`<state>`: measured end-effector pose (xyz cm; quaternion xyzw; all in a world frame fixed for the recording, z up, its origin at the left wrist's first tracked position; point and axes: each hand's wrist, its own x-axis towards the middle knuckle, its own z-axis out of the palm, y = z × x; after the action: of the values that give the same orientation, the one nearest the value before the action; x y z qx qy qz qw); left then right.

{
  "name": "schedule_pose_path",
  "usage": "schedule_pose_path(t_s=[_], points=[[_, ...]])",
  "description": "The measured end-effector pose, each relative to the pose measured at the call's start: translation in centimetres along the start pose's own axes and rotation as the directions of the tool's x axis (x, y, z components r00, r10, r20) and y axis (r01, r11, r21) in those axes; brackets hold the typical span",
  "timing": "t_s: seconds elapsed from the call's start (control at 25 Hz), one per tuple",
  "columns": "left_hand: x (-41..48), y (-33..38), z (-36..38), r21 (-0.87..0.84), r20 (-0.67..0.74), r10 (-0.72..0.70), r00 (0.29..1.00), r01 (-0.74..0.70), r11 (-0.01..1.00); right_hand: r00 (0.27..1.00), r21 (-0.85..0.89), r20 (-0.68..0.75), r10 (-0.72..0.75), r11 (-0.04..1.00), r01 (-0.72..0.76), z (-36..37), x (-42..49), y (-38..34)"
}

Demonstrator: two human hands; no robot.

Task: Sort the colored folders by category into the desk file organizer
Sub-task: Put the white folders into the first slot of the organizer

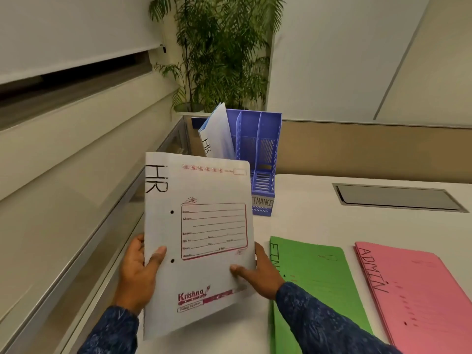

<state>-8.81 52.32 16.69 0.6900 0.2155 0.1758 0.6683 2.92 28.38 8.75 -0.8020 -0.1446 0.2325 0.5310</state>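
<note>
Currently: white HR folder (199,241) held upright off the counter (306,213), near left, cover facing the camera. Left hand (139,272) clamped on the near left edge, thumb on the cover; right hand (258,272) clamped on the near right edge, thumb likewise on the cover. Both hands occupied with this one folder.

Blue organizer (258,154) standing far of the folder at the counter's far left. Three slots visible. Leftmost slot already holding another white HR folder (217,134), leaning left. Middle and right slots apparently empty. "FINANCE" label visible on the near front; other labels hidden behind the held folder.

Green FINANCE folder (319,290) lying flat to the right, pink ADMIN stack (419,297) further right, neither yet filed.

Judged step: carry the HR folder to the leftmost slot. Recommended: keep upright, spine edge leading down, align parallel with the dividers before lowering. Approach from above rather than from the near side, to clear the front lip. Slide in beside the leaning folder without pushing it further out. Let go only once the bottom edge seats. Risk: catching a corner on the divider, or tipping the light organizer.
</note>
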Motion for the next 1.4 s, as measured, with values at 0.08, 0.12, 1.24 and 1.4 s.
schedule_pose_path(t_s=[0.08,0.12,1.24,1.4], points=[[-0.2,0.9,1.3,-0.027,-0.085,0.054,0.995,-0.057,0.998,0.998,0.092,-0.056,0.001,0.996,0.005,-1.0,0.9,-0.3],[-0.2,1.3,1.9,-0.032,-0.116,0.074,0.991,-0.078,0.996,0.995,0.143,-0.096,0.014,0.990,-0.001,-1.8,1.4,-0.6],[20.8,10.4,15.6,0.211,-0.241,0.478,0.845,-0.435,0.875,0.970,0.278,-0.191,-0.147,0.940,0.197,-2.9,20.3,-14.8],[24.2,9.9,17.8,0.239,-0.248,0.477,0.843,-0.424,0.873,0.972,0.243,-0.204,-0.113,0.957,0.162,-3.3,22.3,-13.4]])
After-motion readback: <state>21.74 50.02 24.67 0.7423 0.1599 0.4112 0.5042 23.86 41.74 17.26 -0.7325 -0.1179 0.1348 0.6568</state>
